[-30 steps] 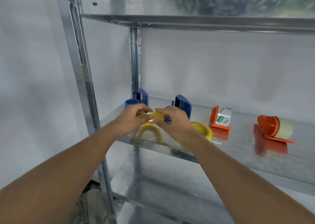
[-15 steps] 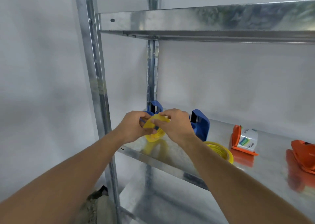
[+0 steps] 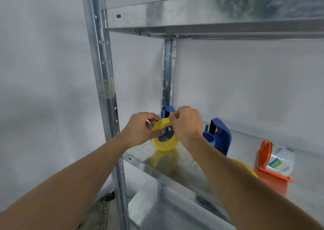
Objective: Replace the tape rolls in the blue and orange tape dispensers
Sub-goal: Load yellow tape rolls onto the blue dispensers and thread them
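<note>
A yellow tape roll (image 3: 166, 143) sits around the hub of a blue tape dispenser (image 3: 168, 111) at the left end of the metal shelf (image 3: 178, 166). My left hand (image 3: 142, 130) and my right hand (image 3: 187, 124) both pinch the roll's loose yellow strip, pulled up above the roll. A second blue dispenser (image 3: 220, 135) stands just right of my right wrist. Another yellow roll (image 3: 245, 166) lies flat behind my right forearm, partly hidden. An orange dispenser (image 3: 270, 161) with a white labelled roll stands at the right.
A galvanised upright post (image 3: 103, 82) rises left of my hands, and a rear post (image 3: 168, 68) stands behind them. An upper shelf (image 3: 210, 17) overhangs the work area. A lower shelf (image 3: 168, 212) lies below. White walls close the back and left.
The view has shifted left and closer. The yellow roll now sits on the far-left blue dispenser, and my hands have lifted its loose end upward. The second orange dispenser has left the frame.
</note>
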